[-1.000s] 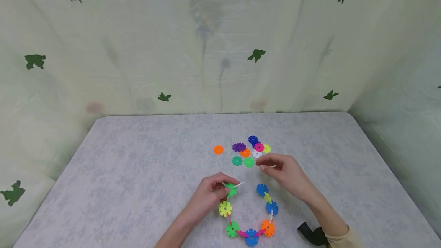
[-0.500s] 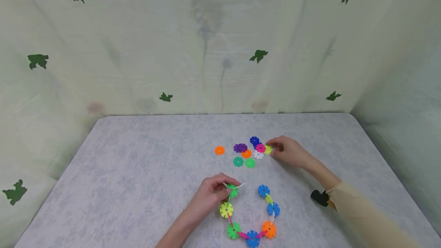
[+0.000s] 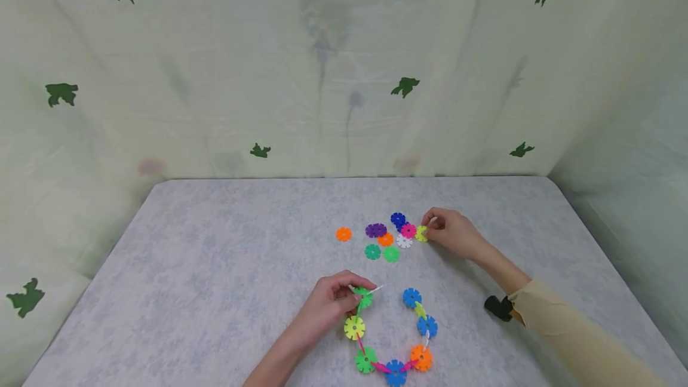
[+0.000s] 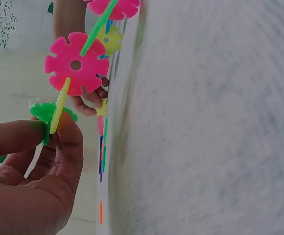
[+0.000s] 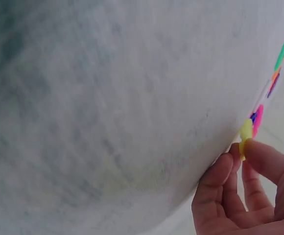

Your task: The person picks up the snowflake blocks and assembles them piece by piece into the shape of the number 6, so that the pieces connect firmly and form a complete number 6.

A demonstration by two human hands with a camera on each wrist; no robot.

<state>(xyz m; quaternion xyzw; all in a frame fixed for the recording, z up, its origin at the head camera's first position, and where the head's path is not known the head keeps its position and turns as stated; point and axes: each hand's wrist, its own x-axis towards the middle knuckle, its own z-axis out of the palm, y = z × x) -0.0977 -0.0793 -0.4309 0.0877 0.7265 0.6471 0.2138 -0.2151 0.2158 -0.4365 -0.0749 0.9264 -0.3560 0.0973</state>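
My left hand [image 3: 333,297] pinches a green notched disc [image 4: 45,113] at one end of a chain of interlocked flower-shaped discs. A white disc [image 3: 375,289] stands edge-on in that green one. From there the chain curves through a yellow disc [image 3: 354,328], a green disc [image 3: 366,360], a blue disc [image 3: 396,373] and an orange disc [image 3: 421,358] to a blue disc [image 3: 412,298] at the other end. Pink discs [image 4: 75,63] link some of them. Farther back, my right hand [image 3: 453,232] pinches a loose yellow disc [image 5: 246,129] between thumb and fingers.
Beside the right hand lies a cluster of loose discs: a pink disc [image 3: 408,231], a white disc [image 3: 404,242], purple discs [image 3: 375,230] and green ones among them. An orange disc [image 3: 343,234] sits apart to the left. A patterned curtain [image 3: 226,76] hangs behind the grey table [image 3: 215,255].
The right hand has reached back and right from near the green discs to the yellow disc, now pinched and slightly shifted right. The left hand keeps its hold on the chain.
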